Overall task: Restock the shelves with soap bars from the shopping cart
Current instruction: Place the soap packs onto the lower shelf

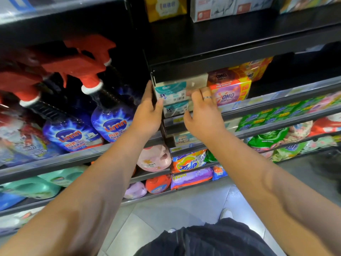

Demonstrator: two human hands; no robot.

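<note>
Left hand point(149, 113) reaches up at the middle of the frame. Its fingers lie straight along the left end of the upper soap box point(171, 92), and its thumb is hooked over that box's front lower corner. Right hand point(203, 111), with a ring point(207, 97) on one finger, meets the same box from the right: its curled fingertips are on the right end, and its thumb sits lower, beside the lower soap box point(176, 108). The teal-and-white box is gripped between the two hands, directly above the second one, at the front left corner of a black shelf point(267, 103) and just under the shelf above. Just beside the stack on the right sits an orange and purple OMO pack point(230, 94). Left of centre stand blue spray bottles point(112, 117) with red triggers. At lower centre, a pink Comfort bottle point(154, 159) and a Tide bag point(188, 162) lie on lower shelves, with grey floor tiles point(184, 206) below them.
</note>
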